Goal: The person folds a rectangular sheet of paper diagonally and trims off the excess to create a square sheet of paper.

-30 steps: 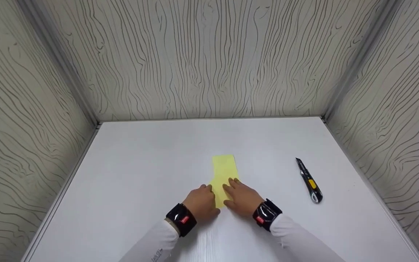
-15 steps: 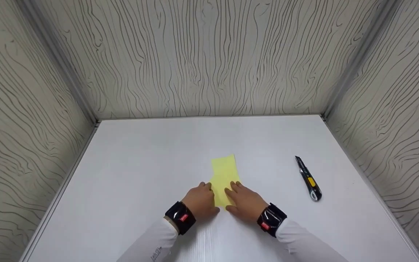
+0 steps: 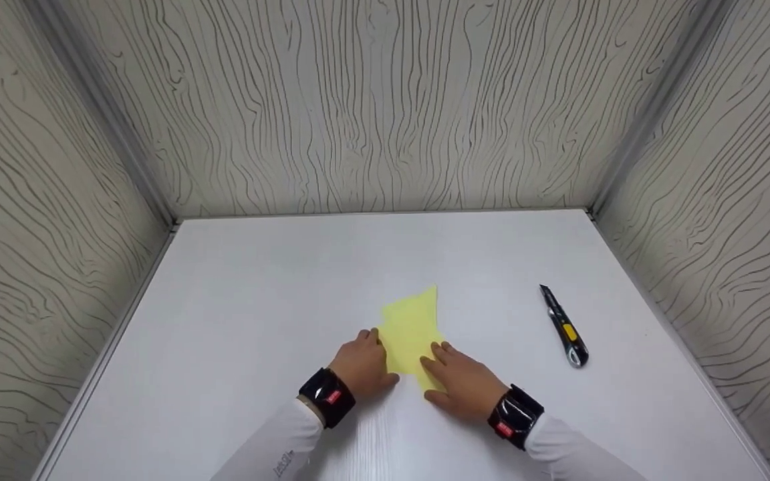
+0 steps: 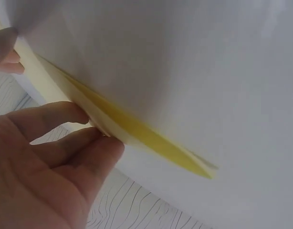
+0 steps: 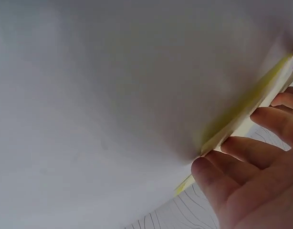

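Observation:
A sheet of yellow paper lies on the white table in front of me, folded in layers that stand partly apart. Its far edge slants up to a point at the right. My left hand holds its left edge, thumb and fingertips at the rim in the left wrist view, where the paper bows open. My right hand holds the lower right part, its thumb at the near corner and fingers spread on top. From the right wrist view, the fingertips line the paper's edge.
A black utility knife with a yellow slider lies on the right of the white table, its tip pointing away from me. Wood-patterned panels stand at the back and both sides.
My right hand has moved right and toward me, carrying the paper's lower right part along. My left hand has shifted slightly left. The paper has spread wider and its far edge now slants.

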Demonstrator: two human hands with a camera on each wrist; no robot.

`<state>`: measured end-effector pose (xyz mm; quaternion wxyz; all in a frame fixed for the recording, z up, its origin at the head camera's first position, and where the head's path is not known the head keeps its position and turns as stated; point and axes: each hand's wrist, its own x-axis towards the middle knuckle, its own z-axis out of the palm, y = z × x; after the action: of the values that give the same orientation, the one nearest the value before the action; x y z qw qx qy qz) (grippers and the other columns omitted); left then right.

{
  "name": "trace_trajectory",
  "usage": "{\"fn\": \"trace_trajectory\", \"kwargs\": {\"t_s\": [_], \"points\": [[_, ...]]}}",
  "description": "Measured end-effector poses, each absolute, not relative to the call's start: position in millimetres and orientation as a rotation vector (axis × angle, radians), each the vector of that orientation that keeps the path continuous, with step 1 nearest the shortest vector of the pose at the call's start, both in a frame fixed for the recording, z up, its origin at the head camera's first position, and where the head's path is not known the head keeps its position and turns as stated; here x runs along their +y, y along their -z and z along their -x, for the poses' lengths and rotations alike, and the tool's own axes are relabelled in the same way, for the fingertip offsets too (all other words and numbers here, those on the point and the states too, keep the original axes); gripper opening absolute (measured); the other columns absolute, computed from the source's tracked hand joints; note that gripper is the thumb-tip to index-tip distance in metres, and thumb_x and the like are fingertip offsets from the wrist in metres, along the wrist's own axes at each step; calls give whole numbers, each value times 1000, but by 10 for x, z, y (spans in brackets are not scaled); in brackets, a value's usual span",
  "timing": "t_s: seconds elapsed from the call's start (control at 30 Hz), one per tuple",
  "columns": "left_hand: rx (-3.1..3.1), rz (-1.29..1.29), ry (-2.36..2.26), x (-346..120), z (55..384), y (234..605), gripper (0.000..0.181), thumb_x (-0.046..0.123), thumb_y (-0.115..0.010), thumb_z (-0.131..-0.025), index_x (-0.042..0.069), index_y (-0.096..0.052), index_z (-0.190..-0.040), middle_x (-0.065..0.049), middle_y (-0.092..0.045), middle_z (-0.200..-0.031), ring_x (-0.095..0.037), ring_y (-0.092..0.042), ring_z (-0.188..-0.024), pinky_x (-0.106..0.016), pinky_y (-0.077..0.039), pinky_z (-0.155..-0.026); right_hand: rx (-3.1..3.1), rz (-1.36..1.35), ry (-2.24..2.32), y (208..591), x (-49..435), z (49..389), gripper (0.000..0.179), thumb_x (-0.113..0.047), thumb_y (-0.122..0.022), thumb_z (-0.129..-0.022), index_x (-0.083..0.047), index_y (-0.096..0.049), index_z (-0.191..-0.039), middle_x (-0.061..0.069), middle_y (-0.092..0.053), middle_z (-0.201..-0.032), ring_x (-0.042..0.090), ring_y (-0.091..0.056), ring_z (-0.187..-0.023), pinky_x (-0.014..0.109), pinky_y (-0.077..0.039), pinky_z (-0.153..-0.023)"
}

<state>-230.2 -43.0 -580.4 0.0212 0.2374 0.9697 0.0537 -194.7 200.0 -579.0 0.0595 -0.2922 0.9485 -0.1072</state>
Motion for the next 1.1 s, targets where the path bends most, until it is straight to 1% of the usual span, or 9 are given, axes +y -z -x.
{"fn": "trace_trajectory", "kwargs": {"t_s": [0.17,0.27,0.4,0.6,0.67,0.77,0.87,1.0,1.1], "points": [[3077,-715,-139,-488,2321,5811,66,53,-79,-91,-11,-80,-103,-25,-69,-135,-34,-67,-114,-45,-65,-85,2909,850,290,5783,2110,1934,65,-40,-72,-102,4,-60,-149,31,-54,-158,47,-54,-148,57,-46,-120],[3112,-718,-76,-517,2323,5807,63,55,-79,-91,-8,-81,-92,-21,-71,-126,-31,-66,-105,-43,-64,-79,2921,828,252,5778,2178,1934,67,-41,-73,-102,7,-60,-147,30,-56,-157,46,-55,-147,57,-47,-120],[3117,-707,-53,-546,2312,5789,61,56,-80,-91,-4,-78,-83,-17,-69,-113,-28,-63,-96,-42,-61,-77,2927,753,232,5800,2294,1954,70,-42,-71,-103,9,-58,-149,32,-54,-158,47,-54,-148,57,-45,-122],[3112,-687,-168,-612,2312,5754,57,52,-82,-89,-2,-73,-73,-14,-65,-102,-27,-62,-89,-42,-60,-72,2965,617,297,5848,2481,2057,70,-39,-70,-104,13,-55,-149,37,-51,-158,50,-50,-150,59,-42,-124],[3105,-681,-212,-630,2325,5764,57,52,-84,-88,-3,-72,-79,-14,-66,-101,-28,-62,-90,-43,-60,-73,2985,592,294,5839,2525,2076,70,-38,-70,-105,14,-55,-148,38,-51,-157,51,-50,-149,59,-42,-124],[3076,-687,-268,-649,2355,5775,59,50,-86,-85,-5,-71,-99,-13,-65,-101,-28,-62,-92,-43,-59,-75,3010,560,287,5845,2601,2108,69,-37,-70,-105,15,-55,-148,39,-51,-156,53,-51,-148,60,-43,-123],[3035,-714,-298,-670,2387,5767,64,45,-88,-83,-4,-66,-118,-13,-66,-102,-29,-62,-95,-43,-60,-78,3031,544,271,5876,2694,2154,69,-37,-69,-106,16,-55,-147,41,-52,-154,54,-52,-146,60,-43,-122],[2993,-735,-344,-698,2433,5751,63,38,-90,-81,-1,-65,-124,-13,-68,-105,-30,-63,-99,-45,-61,-82,3066,524,248,5908,2817,2211,67,-37,-68,-106,16,-56,-146,41,-53,-152,54,-53,-144,60,-44,-121],[2978,-747,-378,-713,2462,5751,61,34,-91,-81,-1,-66,-125,-14,-69,-108,-31,-63,-101,-45,-61,-85,3091,492,264,5903,2890,2239,66,-36,-67,-107,17,-57,-144,41,-54,-151,55,-54,-144,61,-45,-120]]}}
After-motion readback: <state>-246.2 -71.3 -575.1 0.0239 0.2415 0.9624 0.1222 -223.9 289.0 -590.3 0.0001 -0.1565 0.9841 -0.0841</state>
